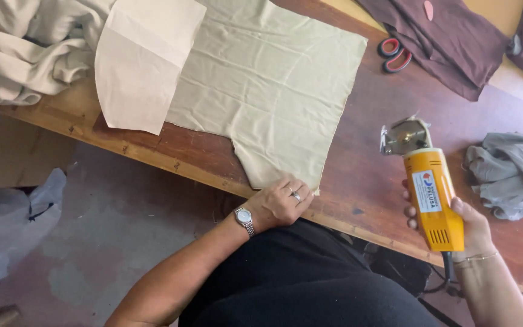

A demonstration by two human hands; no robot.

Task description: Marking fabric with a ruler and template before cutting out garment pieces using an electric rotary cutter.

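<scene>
Wooden tabletop carries our work. We note beige cloth spread flat, our left hand pressing its near edge with fingers curled, holding nothing. Our right hand has its grip clamped on a yellow rotary cutter, blade just right of the cloth. Red scissors lie well apart.

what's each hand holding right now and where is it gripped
The right hand grips the yellow rotary cutter around its rear body. The left hand holds nothing; it presses on the beige fabric.
</scene>
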